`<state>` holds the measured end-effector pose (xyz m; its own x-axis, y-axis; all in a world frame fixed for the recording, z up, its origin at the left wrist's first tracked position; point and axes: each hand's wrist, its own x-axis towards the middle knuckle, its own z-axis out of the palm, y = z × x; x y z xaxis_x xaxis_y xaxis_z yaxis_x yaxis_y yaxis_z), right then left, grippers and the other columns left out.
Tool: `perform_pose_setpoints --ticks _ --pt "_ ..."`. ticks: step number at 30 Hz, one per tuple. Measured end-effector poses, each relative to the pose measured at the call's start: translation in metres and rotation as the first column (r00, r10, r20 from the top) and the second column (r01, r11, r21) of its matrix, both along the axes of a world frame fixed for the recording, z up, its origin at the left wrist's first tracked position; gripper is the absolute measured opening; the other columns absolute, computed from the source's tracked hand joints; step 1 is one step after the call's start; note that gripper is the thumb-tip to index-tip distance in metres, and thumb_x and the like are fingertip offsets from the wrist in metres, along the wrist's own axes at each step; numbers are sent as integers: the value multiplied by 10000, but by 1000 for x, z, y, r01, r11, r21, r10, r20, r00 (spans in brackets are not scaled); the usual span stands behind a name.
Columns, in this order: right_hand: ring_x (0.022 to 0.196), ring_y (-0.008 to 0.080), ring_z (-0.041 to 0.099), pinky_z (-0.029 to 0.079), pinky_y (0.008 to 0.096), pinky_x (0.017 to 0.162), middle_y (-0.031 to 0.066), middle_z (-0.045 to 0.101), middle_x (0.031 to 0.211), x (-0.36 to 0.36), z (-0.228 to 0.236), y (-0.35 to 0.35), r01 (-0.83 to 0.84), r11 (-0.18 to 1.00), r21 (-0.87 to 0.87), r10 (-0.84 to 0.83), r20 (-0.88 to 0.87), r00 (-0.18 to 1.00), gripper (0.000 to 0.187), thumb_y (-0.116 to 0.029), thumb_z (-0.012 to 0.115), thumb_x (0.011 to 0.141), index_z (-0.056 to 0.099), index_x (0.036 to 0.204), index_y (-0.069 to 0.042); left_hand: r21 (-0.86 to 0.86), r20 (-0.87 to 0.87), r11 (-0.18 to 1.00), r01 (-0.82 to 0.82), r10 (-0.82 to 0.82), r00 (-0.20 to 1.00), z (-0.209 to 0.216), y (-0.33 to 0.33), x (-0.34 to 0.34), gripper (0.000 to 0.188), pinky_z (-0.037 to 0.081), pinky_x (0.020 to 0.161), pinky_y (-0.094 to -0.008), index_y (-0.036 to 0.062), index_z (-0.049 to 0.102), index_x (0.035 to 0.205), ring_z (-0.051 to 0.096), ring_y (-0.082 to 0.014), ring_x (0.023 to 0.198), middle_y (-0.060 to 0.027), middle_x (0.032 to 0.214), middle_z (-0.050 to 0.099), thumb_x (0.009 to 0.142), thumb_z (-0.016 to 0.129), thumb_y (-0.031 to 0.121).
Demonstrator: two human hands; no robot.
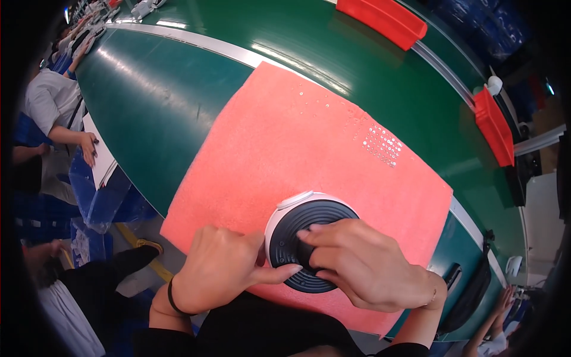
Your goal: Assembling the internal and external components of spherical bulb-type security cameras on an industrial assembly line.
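Note:
A round device (318, 211) with a white rim and a dark grey, ringed face lies on a pink soft mat (238, 160), near my body. My left hand (223, 262) is closed on its left edge, fingers curled at the side and thumb laid over the dark face. Over the middle and right of that face, my right hand (363, 259) is bent with its fingers drawn together around a dark part at the centre. The fingers hide most of that part, so its kind does not show. A pale raised piece (295, 200) stands out at the device's upper left rim.
Small shiny round pieces (383, 144) sit in rows on the mat's far right, with several scattered ones (314, 102) farther left. Beyond a metal rail lies a green surface (285, 35) with red bins (386, 21). Co-workers (53, 107) are at the left; a black pouch-like object (470, 297) lies right.

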<state>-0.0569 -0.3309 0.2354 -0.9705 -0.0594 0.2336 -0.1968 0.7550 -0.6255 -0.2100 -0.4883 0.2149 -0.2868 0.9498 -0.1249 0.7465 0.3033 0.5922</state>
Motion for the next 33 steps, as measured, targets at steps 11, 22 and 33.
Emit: perform_pose_setpoints --ticks 11,22,33 --pt "1125 312 489 368 349 953 217 487 1191 4 -36 19 552 806 -212 -438 413 798 457 -183 581 838 391 1221 -23 -315 -116 946 74 -115 987 -1 11 -16 392 477 523 -297 25 644 760 609 -246 511 -103 562 606 674 730 398" --pt "1027 251 513 424 346 861 202 488 1081 8 -18 7 495 669 -554 -317 390 865 731 -265 794 649 272 1116 -56 304 521 952 17 -181 834 -20 18 1 862 519 785 -329 -56 354 1311 646 -262 903 -208 960 626 633 784 258" --pt "1124 250 479 369 343 947 180 523 1153 -19 -15 44 479 596 -645 -515 151 844 980 -299 838 546 206 1260 -72 277 659 960 36 -217 720 3 71 -52 800 506 824 -316 -61 376 1303 546 -214 1079 -158 1182 541 662 759 224"
